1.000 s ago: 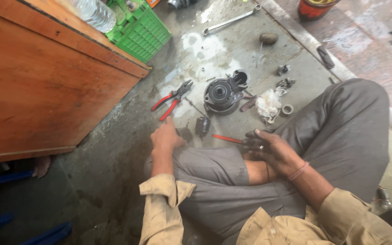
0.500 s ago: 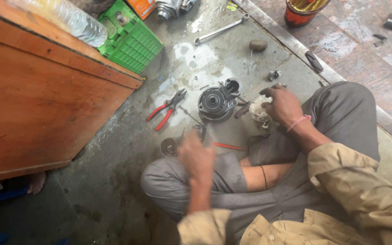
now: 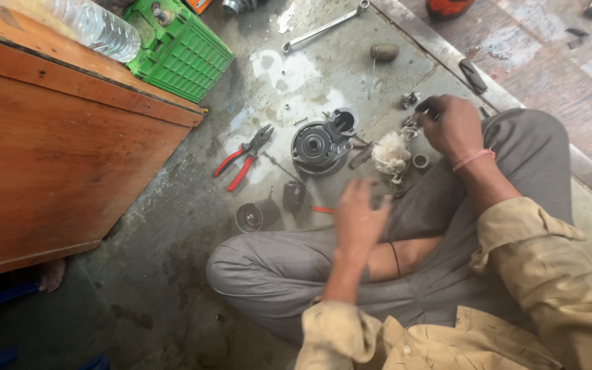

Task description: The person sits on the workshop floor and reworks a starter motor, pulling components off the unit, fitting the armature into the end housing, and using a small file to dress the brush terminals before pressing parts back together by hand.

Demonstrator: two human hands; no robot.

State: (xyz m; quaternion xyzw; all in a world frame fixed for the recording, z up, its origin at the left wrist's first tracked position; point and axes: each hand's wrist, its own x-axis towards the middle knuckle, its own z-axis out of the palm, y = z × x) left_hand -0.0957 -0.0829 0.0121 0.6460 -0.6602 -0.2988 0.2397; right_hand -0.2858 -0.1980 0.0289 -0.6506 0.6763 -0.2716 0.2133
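The right hand point(image 3: 452, 125) curls over small metal parts point(image 3: 409, 101) at the far right of the floor, though whether it grips one cannot be told; the left hand point(image 3: 359, 218) hovers open and blurred, near the screwdriver point(image 3: 323, 210). The motor housing point(image 3: 318, 145) sits mid-floor beside the rag point(image 3: 391, 155). Loose bits so scattered could be knocked or lost by a careless sweep of either hand.

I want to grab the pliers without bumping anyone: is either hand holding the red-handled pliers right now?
No, the red-handled pliers lie alone on the floor, apart from the left hand and the right hand.
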